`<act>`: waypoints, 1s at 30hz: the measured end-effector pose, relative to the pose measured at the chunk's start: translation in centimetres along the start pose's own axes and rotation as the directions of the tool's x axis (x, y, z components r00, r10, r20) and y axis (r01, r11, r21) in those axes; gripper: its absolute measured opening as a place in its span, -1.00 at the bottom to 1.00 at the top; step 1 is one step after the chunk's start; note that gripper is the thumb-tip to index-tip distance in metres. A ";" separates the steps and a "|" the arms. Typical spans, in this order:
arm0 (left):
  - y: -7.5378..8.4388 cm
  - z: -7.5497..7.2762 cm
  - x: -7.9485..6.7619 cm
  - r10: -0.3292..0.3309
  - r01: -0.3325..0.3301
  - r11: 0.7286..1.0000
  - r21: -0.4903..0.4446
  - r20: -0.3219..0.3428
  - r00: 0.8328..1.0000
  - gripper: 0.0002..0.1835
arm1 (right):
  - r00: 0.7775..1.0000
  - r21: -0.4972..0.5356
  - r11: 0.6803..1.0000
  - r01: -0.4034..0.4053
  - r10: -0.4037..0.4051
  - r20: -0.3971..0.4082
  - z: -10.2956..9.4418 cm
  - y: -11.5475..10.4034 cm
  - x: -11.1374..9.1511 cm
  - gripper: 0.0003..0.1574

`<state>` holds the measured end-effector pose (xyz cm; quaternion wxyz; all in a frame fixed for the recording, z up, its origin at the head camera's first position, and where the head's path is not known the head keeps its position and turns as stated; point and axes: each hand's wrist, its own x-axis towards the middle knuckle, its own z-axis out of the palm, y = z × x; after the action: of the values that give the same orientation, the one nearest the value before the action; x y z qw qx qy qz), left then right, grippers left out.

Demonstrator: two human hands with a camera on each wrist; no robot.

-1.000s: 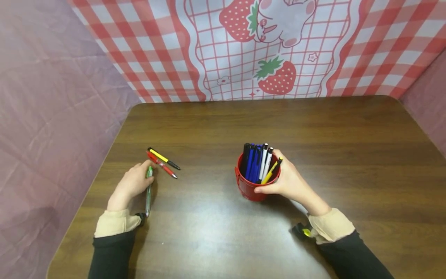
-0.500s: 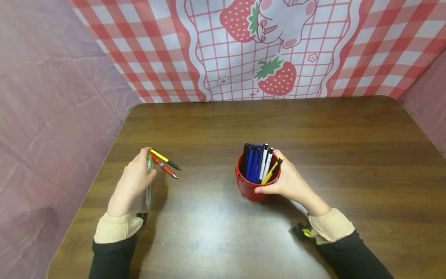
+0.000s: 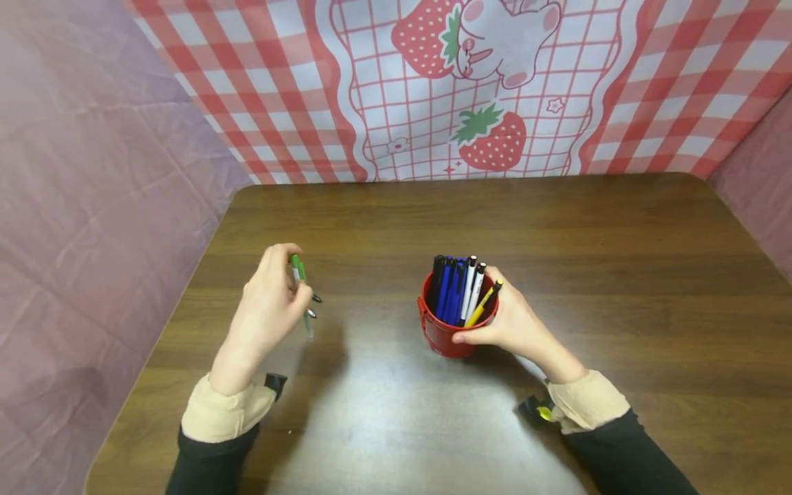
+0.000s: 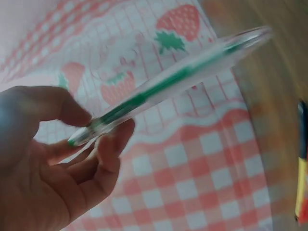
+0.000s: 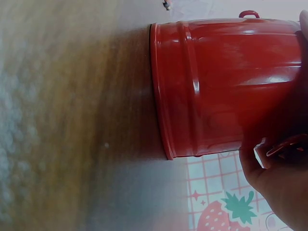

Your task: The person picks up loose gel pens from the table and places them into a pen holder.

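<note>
My left hand pinches a clear pen with a green core and green cap end between thumb and fingers, raised over the table's left side. Partly hidden behind that hand lie two pens; in the head view only the black tip of one and the silver tip of the other show. My right hand grips the side of a small red metal bucket, which stands upright on the table. Inside it are several blue pens, white pens, a black one and a yellow pen.
The brown wooden table runs up to a red-and-white checked cloth with strawberries at the back. Pinkish cloth hangs along the left side. A yellow-and-black pen lies at the right edge of the left wrist view.
My left hand has picked the green pen up off the table and carried it right and a little away from me. The right hand and the bucket have stayed put.
</note>
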<state>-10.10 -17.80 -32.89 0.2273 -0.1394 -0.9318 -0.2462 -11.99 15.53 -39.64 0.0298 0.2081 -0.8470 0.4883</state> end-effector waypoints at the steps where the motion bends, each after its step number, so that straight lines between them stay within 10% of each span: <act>1: 0.5 0.1 0.2 0.008 -0.009 1.000 -0.026 -0.019 1.000 -0.55 | 1.000 0.002 1.000 0.001 -0.001 -0.001 0.0 0.0 0.0 0.15; 9: 3.4 0.8 1.9 0.096 -0.135 0.962 -0.237 -0.169 0.981 -0.52 | 1.000 0.015 1.000 0.003 -0.003 0.005 0.0 0.1 0.1 0.15; 17: 7.4 1.8 3.5 0.136 -0.293 0.839 -0.459 -0.343 0.929 -0.54 | 1.000 -0.004 1.000 0.010 -0.010 -0.003 0.1 0.3 0.0 0.15; 23: 9.6 3.7 4.2 0.204 -0.347 0.783 -0.516 -0.315 0.927 -0.54 | 1.000 0.015 1.000 0.022 -0.022 -0.008 0.1 0.2 0.0 0.15; 30: 10.3 5.7 4.3 0.270 -0.342 0.797 -0.498 -0.212 0.939 -0.59 | 1.000 0.025 1.000 0.019 -0.018 -0.002 0.1 0.4 -0.1 0.14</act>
<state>-11.96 -5.50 -31.15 0.2773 -0.3289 -0.7763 -0.4606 -12.08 15.65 -40.08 0.0323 0.2160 -0.8387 0.4988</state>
